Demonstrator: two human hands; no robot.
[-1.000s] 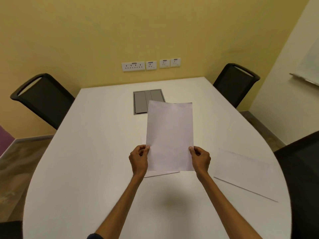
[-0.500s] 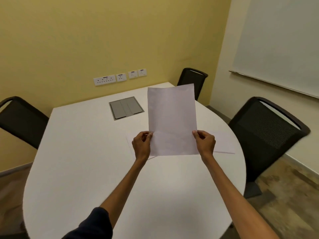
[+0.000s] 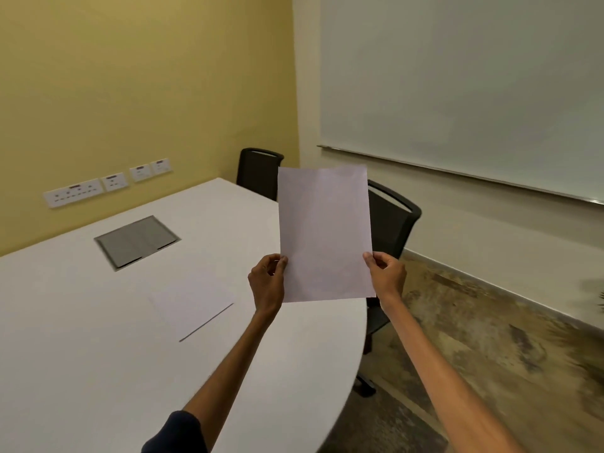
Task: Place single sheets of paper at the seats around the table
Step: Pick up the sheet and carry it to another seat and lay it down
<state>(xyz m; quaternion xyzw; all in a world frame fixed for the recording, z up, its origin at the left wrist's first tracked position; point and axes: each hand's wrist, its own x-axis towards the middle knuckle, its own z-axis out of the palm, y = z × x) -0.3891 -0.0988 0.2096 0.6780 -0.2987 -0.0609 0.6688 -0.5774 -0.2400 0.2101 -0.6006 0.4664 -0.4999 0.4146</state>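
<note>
White tabletop [image 3: 98, 354], rounded at my end, runs back to a yellow wall [image 3: 130, 76] with a row of sockets [image 3: 73, 192]. A grey hatch [image 3: 137, 241] is set flush into the top toward that wall. The right-hand wall is pale and carries a whiteboard [image 3: 457, 86]. The floor [image 3: 490, 338] is mottled brown. Two black chairs stand on the right side: the far chair [image 3: 258, 170] by the room corner, the near chair [image 3: 392, 220] just beside the tabletop's curved edge. A flat sheet [image 3: 192, 304] lies on the tabletop between the hatch and my left forearm. The held sheet [image 3: 325, 233] is upright in the air, portrait, over the right edge of the tabletop. My left hand [image 3: 266, 282] pinches its lower left edge and my right hand [image 3: 387, 276] its lower right edge. My fingers [image 3: 277, 264] are curled and clamped on the paper, thumbs on the face toward me. The held sheet covers part of both chairs and the tabletop edge behind it. The whiteboard is cut off at top and right, the tabletop at left and bottom. A dark shape at the right frame edge cannot be identified. The frame is blurred, so socket detail is unreadable. The flat sheet sits well in from the tabletop edge. Open floor lies right of that edge, between the near chair and the whiteboard wall.
</note>
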